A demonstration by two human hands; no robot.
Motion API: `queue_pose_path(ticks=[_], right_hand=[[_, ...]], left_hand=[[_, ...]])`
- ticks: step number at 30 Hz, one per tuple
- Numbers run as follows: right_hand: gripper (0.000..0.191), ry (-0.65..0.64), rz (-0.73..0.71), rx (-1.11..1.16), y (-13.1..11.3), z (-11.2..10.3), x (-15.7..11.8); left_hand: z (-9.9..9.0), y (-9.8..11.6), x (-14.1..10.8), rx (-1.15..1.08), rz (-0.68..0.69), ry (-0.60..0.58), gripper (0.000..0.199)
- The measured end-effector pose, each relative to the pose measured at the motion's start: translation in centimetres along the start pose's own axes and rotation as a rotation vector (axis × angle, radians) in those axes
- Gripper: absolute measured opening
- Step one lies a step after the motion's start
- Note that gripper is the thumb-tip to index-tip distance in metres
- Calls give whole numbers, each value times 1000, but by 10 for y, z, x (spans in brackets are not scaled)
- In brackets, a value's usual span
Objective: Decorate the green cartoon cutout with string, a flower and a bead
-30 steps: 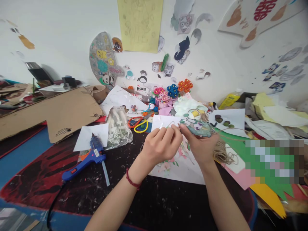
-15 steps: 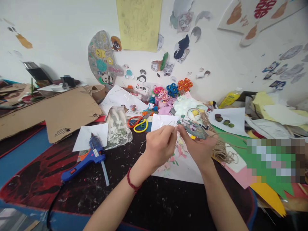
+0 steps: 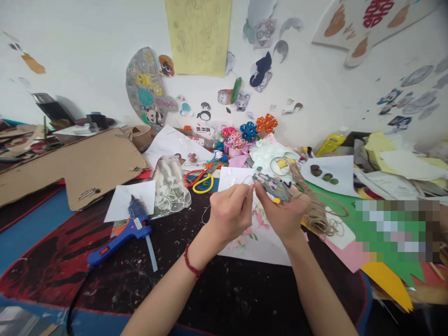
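My left hand (image 3: 230, 209), with a red braided band at its wrist, is closed in a pinch on a thin string (image 3: 205, 214); part of it loops out beside the fingers. My right hand (image 3: 284, 215) grips a grey-green cartoon cutout (image 3: 275, 186) between thumb and fingers. The fingertips of both hands meet at the cutout's left end, and the exact spot where the string sits there is too small to make out. Under the hands lies a white sheet (image 3: 273, 254) with pink and green bits on it.
Left of my hands lie a blue glue gun (image 3: 121, 240), a plastic bag of white cord (image 3: 171, 189) and orange-and-yellow-handled scissors (image 3: 203, 184). A twine bundle (image 3: 318, 217) is to the right. Behind stand crocheted flowers (image 3: 248, 131); cardboard (image 3: 101, 163) covers the back left.
The view has shifted slightly. Both hands keep their grips, fingertips still together at the cutout's end; the cutout appears marginally further left in the picture.
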State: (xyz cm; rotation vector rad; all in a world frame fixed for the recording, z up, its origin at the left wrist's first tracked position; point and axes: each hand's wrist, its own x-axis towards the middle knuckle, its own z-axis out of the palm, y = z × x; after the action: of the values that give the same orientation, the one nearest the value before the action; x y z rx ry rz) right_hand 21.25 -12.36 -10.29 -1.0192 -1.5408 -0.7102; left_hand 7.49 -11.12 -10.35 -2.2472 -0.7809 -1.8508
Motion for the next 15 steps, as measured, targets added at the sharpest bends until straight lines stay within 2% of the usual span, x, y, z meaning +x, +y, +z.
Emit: queue_pose_path(ticks=[5,12,15], right_hand=[[9,57,-64,-76,-1,3,1],[18,52,-29,-204,-6,2,3],[17,53,-13,-157,-4,1,2]], left_hand=[[0,-1,0,2,10,6,15],[-1,0,3,-37,-28,-2,18],[-1,1,4,-84,-90,-12,20]])
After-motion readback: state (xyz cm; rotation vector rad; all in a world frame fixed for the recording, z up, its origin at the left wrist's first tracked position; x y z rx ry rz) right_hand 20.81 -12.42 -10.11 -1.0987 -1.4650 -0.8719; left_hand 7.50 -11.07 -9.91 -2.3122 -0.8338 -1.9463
